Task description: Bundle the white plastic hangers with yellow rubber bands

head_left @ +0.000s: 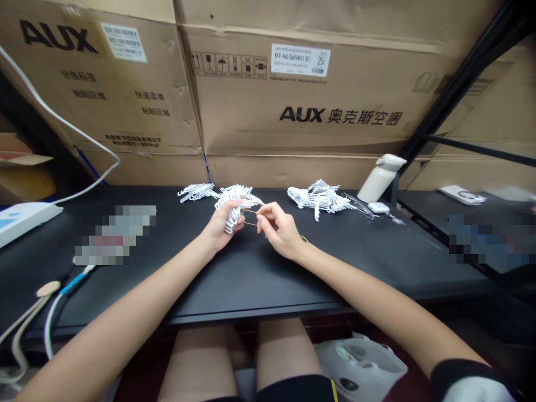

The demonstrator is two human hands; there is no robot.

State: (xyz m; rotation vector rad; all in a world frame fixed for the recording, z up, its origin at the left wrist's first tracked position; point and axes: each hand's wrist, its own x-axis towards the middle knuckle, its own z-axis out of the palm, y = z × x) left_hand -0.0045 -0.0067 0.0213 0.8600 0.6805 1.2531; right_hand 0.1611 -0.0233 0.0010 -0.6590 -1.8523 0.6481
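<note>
My left hand (225,224) is closed around a bundle of thin white hooks (233,199) above the black table. Between my two hands stretches a thin yellowish rubber band (251,211); one end lies at the bundle, the other is pinched by the fingers of my right hand (278,230). Another pile of white hooks (196,192) lies behind and to the left. A larger heap of similar white hooks (321,197) rests on the table to the right. By my right wrist, part of a yellow loop (304,239) shows.
Large cardboard boxes (251,123) stand along the table's back. A white bottle (381,180) leans at the right rear, near a small white case (378,207). On the left are a blurred-out flat object (117,237), a cable (75,282) and a white device (29,220). A plastic bag (364,365) sits below.
</note>
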